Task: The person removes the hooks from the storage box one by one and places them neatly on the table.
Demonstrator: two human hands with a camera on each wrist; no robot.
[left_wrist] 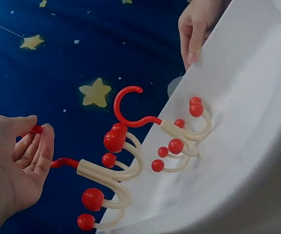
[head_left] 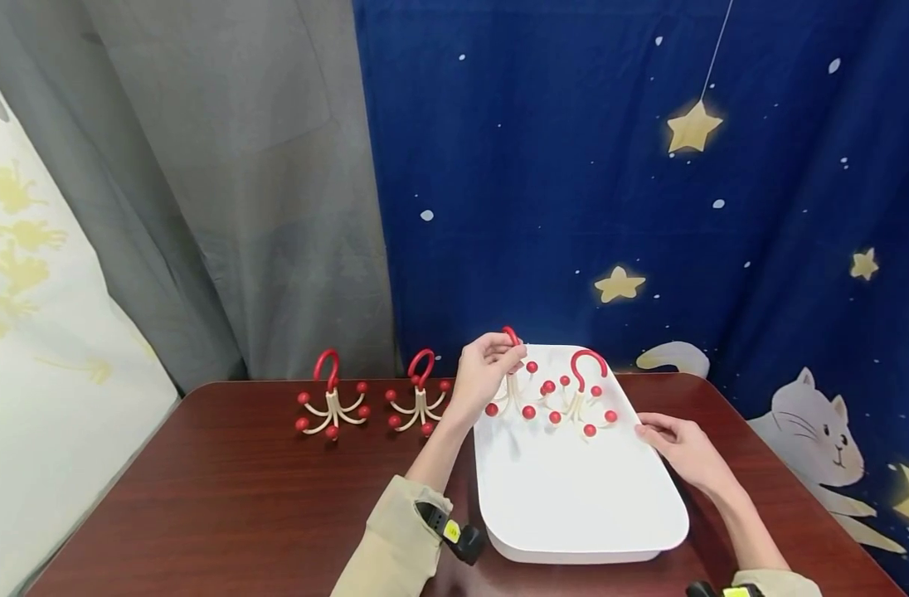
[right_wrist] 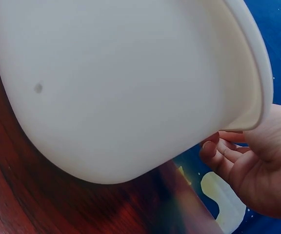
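Note:
My left hand (head_left: 486, 373) holds a rotating hook hanger by its red hook, above the far left part of a white plastic tray (head_left: 574, 497). In the left wrist view, this hanger (left_wrist: 106, 171) has cream arms tipped with red balls. A second hook hanger (head_left: 578, 405) of the same kind stands in the tray just right of it, its red hook upward. At the tray's right rim, my right hand (head_left: 682, 448) grips the edge between thumb and fingers. The right wrist view shows these fingers (right_wrist: 223, 156) under the rim.
Two more such hangers, one farther left (head_left: 332, 408) and one nearer the tray (head_left: 420, 405), stand on the dark wooden table (head_left: 260, 497). A blue star-patterned curtain (head_left: 499, 207) and a grey curtain (head_left: 275, 207) hang behind the table.

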